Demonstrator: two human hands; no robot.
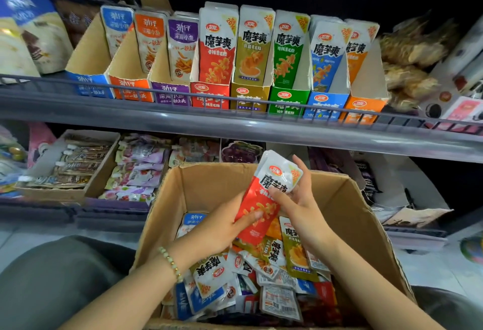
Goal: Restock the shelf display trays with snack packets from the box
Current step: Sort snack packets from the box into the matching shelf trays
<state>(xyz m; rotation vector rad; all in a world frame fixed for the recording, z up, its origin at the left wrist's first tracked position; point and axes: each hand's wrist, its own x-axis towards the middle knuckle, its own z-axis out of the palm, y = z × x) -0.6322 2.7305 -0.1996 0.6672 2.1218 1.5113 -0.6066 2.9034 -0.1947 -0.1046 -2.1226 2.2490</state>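
Bead bracelet (171, 264) on L wrist is nearest cam. Box (366, 225) sits below the lower shelf edge, full of mixed loose pkts (261, 272). L hand (224, 227) pinches the lower end of a red pkt (264, 199), thumb on front. R hand (300, 204) is curled round its upper half. Pkt is upright over the box's far side, prob. 2+ stacked, hard to tell. Step: gathering red pkts before shelving. Next move calls for a lift to the upper shelf (78, 110), into the red tray (209, 97), 4th from the left end, with the pkt slotted upright and print facing out.
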